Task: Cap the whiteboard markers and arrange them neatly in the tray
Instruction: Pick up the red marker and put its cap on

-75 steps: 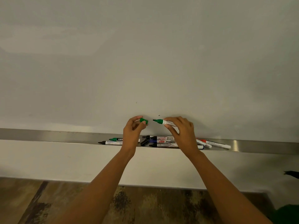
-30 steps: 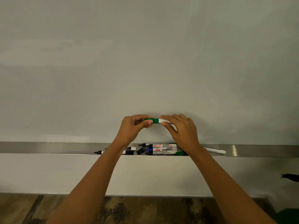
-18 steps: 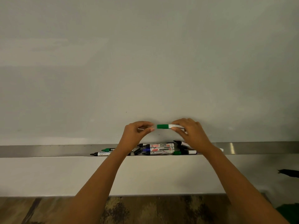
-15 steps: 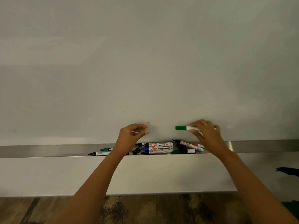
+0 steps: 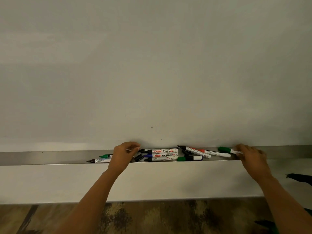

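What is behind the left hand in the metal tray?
A green-ended marker and a black-tipped marker run from the left behind the left hand. It covers their right ends, so anything else in the tray there cannot be seen.

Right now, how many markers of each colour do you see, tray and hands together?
Green markers: 2
Black markers: 4
Blue markers: 1
Red markers: 1
Total: 8, leaving out a short green-and-black piece that may be loose caps.
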`<state>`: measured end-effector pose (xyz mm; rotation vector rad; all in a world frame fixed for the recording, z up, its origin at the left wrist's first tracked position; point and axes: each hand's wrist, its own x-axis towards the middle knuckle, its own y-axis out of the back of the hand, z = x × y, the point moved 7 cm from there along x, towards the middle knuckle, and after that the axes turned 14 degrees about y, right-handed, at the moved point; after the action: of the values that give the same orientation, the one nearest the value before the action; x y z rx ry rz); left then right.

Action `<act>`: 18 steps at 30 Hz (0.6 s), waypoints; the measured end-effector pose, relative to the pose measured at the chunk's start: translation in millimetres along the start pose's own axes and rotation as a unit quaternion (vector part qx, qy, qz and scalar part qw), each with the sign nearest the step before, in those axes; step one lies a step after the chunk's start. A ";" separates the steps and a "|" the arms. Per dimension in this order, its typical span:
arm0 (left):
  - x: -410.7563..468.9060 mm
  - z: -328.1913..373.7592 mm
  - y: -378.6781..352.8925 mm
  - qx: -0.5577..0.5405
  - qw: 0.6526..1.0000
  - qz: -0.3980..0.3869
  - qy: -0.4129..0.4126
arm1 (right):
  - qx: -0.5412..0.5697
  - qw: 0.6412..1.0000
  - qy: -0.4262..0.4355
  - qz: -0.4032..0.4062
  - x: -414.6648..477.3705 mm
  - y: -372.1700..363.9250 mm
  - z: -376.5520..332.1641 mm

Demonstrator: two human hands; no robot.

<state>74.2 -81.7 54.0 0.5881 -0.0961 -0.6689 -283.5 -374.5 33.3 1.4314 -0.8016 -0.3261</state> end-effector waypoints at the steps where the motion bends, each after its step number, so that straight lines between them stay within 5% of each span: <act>1: 0.4 -2.1 -1.5 0.003 1.000 0.000 0.003 | 0.014 1.000 0.015 0.007 2.6 -1.4 -2.9; 6: -0.7 -4.8 -7.8 0.011 1.000 -0.002 -0.001 | 0.081 0.991 0.087 0.056 14.8 7.4 -35.8; 10: -1.1 -0.6 -11.7 0.016 1.000 -0.006 -0.008 | 0.057 0.982 0.178 0.015 18.8 -3.0 -67.5; 18: -2.9 7.6 -12.7 0.016 1.000 -0.008 -0.018 | 0.088 0.989 0.118 0.001 22.4 -8.7 -65.6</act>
<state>62.8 -91.5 53.7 0.6088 -0.1359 -0.6938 -222.2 -341.2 35.4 1.5987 -0.6495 -0.0818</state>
